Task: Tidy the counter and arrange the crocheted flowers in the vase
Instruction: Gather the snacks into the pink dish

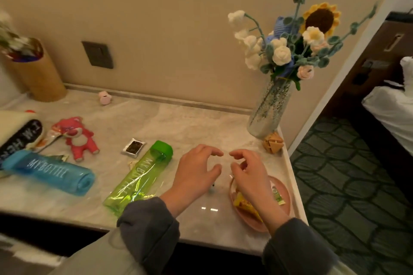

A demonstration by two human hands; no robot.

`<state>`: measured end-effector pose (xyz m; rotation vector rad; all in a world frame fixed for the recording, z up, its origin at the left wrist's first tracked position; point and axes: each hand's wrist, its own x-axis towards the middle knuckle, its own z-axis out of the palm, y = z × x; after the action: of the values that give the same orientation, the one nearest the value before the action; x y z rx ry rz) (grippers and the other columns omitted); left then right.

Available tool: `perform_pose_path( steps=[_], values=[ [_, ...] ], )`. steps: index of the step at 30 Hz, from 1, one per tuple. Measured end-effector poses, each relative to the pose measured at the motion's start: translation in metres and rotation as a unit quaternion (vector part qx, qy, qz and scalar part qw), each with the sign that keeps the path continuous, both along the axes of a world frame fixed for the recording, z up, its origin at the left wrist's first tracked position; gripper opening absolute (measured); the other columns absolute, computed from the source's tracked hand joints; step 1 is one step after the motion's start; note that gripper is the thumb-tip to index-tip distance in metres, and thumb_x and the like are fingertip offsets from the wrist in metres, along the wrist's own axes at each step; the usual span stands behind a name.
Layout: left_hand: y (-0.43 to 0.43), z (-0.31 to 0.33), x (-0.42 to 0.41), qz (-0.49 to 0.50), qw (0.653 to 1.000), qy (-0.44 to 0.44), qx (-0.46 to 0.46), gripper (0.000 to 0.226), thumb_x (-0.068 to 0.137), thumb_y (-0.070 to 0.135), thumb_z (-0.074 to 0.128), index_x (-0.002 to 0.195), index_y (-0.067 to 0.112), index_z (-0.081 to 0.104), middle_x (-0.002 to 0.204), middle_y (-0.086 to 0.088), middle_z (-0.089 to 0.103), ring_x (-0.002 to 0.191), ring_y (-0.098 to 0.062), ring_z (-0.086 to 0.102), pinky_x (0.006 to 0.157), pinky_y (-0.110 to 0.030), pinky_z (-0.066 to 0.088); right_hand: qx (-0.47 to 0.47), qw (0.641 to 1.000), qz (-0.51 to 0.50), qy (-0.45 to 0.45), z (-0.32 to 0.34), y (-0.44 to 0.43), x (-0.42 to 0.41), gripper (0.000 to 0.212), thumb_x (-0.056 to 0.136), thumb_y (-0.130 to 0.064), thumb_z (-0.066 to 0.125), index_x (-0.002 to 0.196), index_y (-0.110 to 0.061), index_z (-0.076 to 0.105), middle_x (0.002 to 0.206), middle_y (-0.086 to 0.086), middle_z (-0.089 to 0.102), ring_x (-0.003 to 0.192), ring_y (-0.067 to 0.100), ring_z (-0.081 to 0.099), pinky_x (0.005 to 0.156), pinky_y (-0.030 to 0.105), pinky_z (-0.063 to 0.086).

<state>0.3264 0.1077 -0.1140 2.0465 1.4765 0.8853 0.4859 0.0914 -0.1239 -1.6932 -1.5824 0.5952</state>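
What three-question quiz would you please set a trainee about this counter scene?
1. True or false: the crocheted flowers stand in the clear glass vase.
2. Which lies nearest the left hand? A) green transparent plastic bottle B) blue transparent plastic bottle C) pink plush bear
3. Fill in: the yellow snack packet lies on the pink round ____.
Key: 1 true; 2 A; 3 plate.
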Motion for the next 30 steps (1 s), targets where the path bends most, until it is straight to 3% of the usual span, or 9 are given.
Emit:
perform_pose_path(
  steps=[8, 12, 19, 23, 26, 28, 30],
  values=[
    [0.004, 0.013, -0.067, 0.109, 0.994, -0.001, -0.001, 0.029, 0.082, 0.03, 0.064, 0.11, 0.036, 0.061, 0.114, 0.013, 0.056, 0.11, -0.006, 0.052, 0.095, -0.03, 0.042, 0.024, 0.991, 0.125, 0.035, 0.013, 0.039, -0.072, 0.03, 0.088, -0.016, 0.06, 0.105, -0.04, 0.055, 0.103, -0.022, 0.051, 0.083, -0.006, 0.055, 0.067, 0.007, 0.04],
    [0.0, 0.015, -0.102, 0.16, 0.987, -0.006, 0.005, 0.028, 0.08, 0.029, 0.064, 0.107, 0.035, 0.062, 0.11, 0.014, 0.057, 0.107, -0.007, 0.054, 0.093, -0.031, 0.043, 0.031, 0.984, 0.173, 0.04, 0.02, 0.052, -0.11, 0.028, 0.086, -0.015, 0.061, 0.102, -0.036, 0.057, 0.104, -0.015, 0.055, 0.085, -0.002, 0.056, 0.069, 0.011, 0.041],
    [0.001, 0.004, -0.164, 0.212, 0.977, -0.019, -0.013, 0.03, 0.083, 0.02, 0.063, 0.11, 0.032, 0.061, 0.111, 0.013, 0.057, 0.105, -0.007, 0.054, 0.09, -0.027, 0.044, 0.005, 0.971, 0.241, 0.011, 0.024, 0.072, -0.166, 0.029, 0.084, -0.014, 0.063, 0.105, -0.033, 0.057, 0.104, -0.013, 0.055, 0.092, 0.001, 0.055, 0.073, 0.01, 0.04],
    [0.014, -0.008, -0.193, 0.213, 0.975, 0.0, -0.056, 0.038, 0.085, 0.013, 0.058, 0.116, 0.035, 0.057, 0.118, 0.011, 0.055, 0.11, -0.007, 0.052, 0.09, -0.026, 0.042, -0.037, 0.967, 0.245, -0.063, 0.02, 0.083, -0.189, 0.034, 0.082, -0.023, 0.066, 0.114, -0.031, 0.057, 0.102, -0.016, 0.056, 0.094, 0.003, 0.057, 0.082, 0.023, 0.046],
    [0.03, -0.016, -0.212, 0.173, 0.981, 0.018, -0.08, 0.042, 0.086, 0.01, 0.056, 0.121, 0.033, 0.055, 0.123, 0.008, 0.054, 0.11, -0.008, 0.053, 0.09, -0.026, 0.044, -0.077, 0.948, 0.254, -0.175, 0.017, 0.091, -0.208, 0.034, 0.08, -0.033, 0.065, 0.114, -0.031, 0.06, 0.104, -0.015, 0.063, 0.094, 0.012, 0.061, 0.092, 0.034, 0.045],
    [0.042, -0.019, -0.222, 0.14, 0.984, 0.036, -0.108, 0.043, 0.086, 0.011, 0.056, 0.124, 0.032, 0.054, 0.126, 0.005, 0.053, 0.111, -0.011, 0.054, 0.092, -0.03, 0.045, -0.108, 0.92, 0.266, -0.268, 0.013, 0.097, -0.222, 0.033, 0.08, -0.038, 0.064, 0.112, -0.03, 0.063, 0.109, -0.01, 0.066, 0.106, 0.016, 0.06, 0.111, 0.041, 0.029],
    [0.056, -0.022, -0.231, 0.107, 0.983, 0.056, -0.136, 0.045, 0.086, 0.012, 0.056, 0.126, 0.032, 0.053, 0.127, 0.002, 0.052, 0.114, -0.016, 0.054, 0.093, -0.033, 0.045, -0.139, 0.883, 0.27, -0.359, 0.009, 0.102, -0.233, 0.034, 0.08, -0.046, 0.063, 0.11, -0.03, 0.066, 0.111, -0.006, 0.067, 0.112, 0.019, 0.057, 0.116, 0.048, 0.013]
  ],
)
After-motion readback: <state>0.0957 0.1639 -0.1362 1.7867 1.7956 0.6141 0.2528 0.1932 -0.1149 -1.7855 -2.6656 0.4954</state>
